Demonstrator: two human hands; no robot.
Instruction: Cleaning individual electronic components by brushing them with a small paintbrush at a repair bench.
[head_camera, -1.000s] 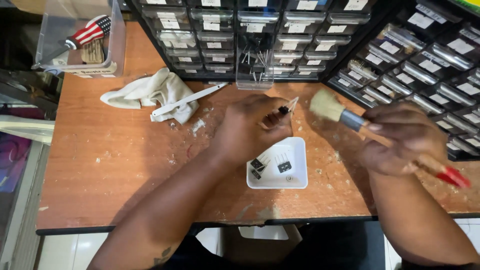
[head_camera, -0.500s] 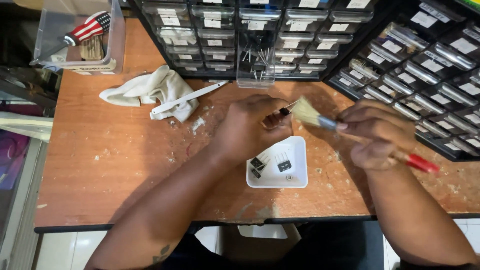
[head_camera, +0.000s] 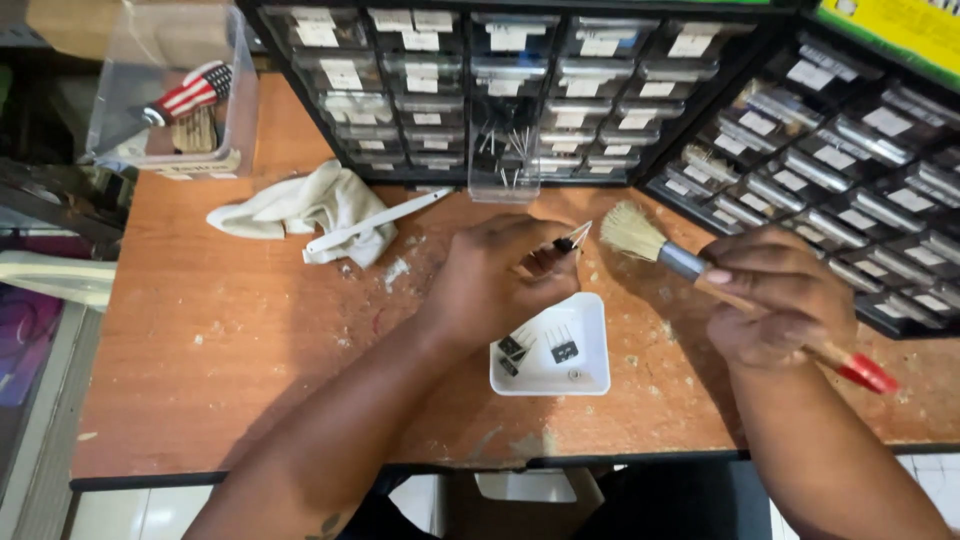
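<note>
My left hand pinches a small black component with thin metal leads above the wooden table. My right hand grips a paintbrush with a pale bristle head, metal ferrule and wood handle with a red tip. The bristles sit just right of the component, close to it. Below my hands a small white square tray holds a few more black leaded components.
Black cabinets of small labelled drawers line the table's back and right side. A crumpled white cloth and white tweezers lie at the left. A clear plastic bin stands at the far left corner. Debris specks dot the table.
The brush moved left toward the component half a second ago, then drew slightly back right. My left hand stays in place holding the component.
</note>
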